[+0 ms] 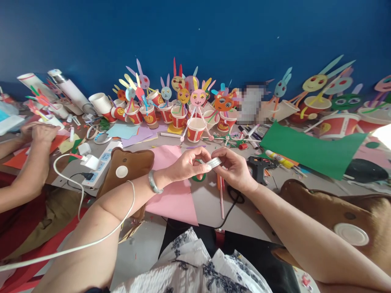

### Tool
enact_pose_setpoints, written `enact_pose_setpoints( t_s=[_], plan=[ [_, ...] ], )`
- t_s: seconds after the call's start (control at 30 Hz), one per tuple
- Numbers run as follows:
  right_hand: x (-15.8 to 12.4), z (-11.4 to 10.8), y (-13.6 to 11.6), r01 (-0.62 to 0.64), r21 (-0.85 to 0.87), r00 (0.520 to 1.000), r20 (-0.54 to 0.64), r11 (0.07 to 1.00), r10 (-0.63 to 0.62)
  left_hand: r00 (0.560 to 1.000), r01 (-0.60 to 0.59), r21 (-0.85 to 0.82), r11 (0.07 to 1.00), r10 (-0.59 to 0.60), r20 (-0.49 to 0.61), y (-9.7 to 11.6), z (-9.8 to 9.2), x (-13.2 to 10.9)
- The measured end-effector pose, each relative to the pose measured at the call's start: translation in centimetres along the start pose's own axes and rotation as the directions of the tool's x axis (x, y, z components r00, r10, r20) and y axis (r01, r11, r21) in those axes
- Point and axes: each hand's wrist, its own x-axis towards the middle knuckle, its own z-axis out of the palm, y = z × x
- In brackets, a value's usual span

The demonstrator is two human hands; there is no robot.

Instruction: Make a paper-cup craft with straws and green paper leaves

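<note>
My left hand (187, 163) and my right hand (236, 169) meet over the middle of the table. Between them is a small whitish strip or roll (214, 162), too small to make out exactly. The left thumb presses on its near end, and the right fingers close round its other end. Something green and curved (199, 178) shows under the left fingers, partly hidden. Below the hands lies a sheet of pink paper (174, 199), with thin pink and orange sticks (221, 197) to its right.
Paper cups (196, 132) with paper rabbit figures line the blue wall. A power strip (102, 165) and brown pouch (134, 162) lie left, green paper (314, 148) and a black glue gun (259, 169) right. A white cable crosses my left arm. Another person's hands (42, 134) work at far left.
</note>
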Motion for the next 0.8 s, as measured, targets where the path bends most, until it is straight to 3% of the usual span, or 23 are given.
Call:
enact_pose_setpoints(
  t_s=[0.43,0.6,0.8],
  plan=[
    [0.1,0.1,-0.2,0.008,0.070,1.000,-0.004,0.998,-0.008,0.997,-0.012,-0.098,0.995,0.005,-0.079,-0.9,0.0,0.1],
    [0.3,0.0,-0.4,-0.012,0.083,0.999,-0.042,0.996,0.016,0.998,-0.054,-0.127,0.990,0.048,-0.050,-1.2,0.0,0.2],
    [0.3,0.0,-0.4,-0.014,0.061,0.997,-0.072,0.998,0.019,0.997,-0.035,-0.078,0.996,0.029,-0.073,-0.7,0.3,0.2]
  ],
)
